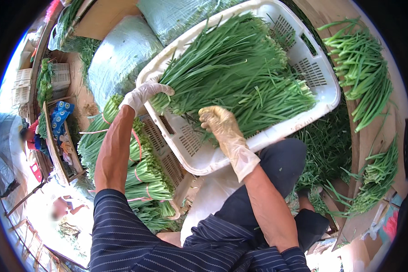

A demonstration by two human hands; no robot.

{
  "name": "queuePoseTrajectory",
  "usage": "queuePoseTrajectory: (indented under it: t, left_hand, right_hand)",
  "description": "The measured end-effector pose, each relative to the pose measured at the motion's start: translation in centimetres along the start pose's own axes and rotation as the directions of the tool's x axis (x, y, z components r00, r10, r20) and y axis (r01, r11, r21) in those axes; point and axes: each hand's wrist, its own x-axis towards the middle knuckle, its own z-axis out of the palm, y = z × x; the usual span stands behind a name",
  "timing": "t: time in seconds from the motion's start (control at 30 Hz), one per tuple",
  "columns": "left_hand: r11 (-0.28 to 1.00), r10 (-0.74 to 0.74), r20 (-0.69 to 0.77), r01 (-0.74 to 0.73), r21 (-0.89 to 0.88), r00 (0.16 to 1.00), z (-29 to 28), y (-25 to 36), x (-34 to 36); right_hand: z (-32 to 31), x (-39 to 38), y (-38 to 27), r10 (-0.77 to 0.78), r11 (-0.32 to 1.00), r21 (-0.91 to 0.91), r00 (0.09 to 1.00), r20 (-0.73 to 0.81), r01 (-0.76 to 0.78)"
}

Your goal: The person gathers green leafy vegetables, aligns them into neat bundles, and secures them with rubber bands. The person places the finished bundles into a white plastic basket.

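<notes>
My grip: right hand (223, 127) curled | left hand (140, 96) against basket (325, 93) rim | I can't tell if either holds greens (226, 68)

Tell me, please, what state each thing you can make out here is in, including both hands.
Left hand: gloved, at the crate's left rim
Right hand: gloved, fingers curled; grip unclear
White crate: open-topped, partly filled
Greens in the crate: piled, no ties visible
Stacked bundles: tied with pinkish bands
Bale: wrapped in clear plastic
Greens at far right: lying in a heap
</notes>
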Motion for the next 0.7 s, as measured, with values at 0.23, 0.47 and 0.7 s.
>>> queuePoseTrajectory:
  t: [0.23,0.47,0.7]
  left_hand:
    - [0.813,-0.138,0.116,0.179,-0.555,0.984,-1.2,-0.9,-1.8]
    - [0.852,-0.063,-0.088,0.007,-0.524,0.994,7.2,0.6,-4.2]
    - [0.947,0.122,-0.423,0.023,0.321,0.898,16.4,0.2,-5.7]
  right_hand:
    - [2.1,4.3,4.2,0.288,0.918,0.184,0.910,0.300,-0.351]
    - [1.5,6.4,5.0,0.182,0.788,0.509,0.921,0.345,-0.346]
    - [-1.7,4.8,4.6,0.182,0.792,0.539,0.953,0.241,-0.287]
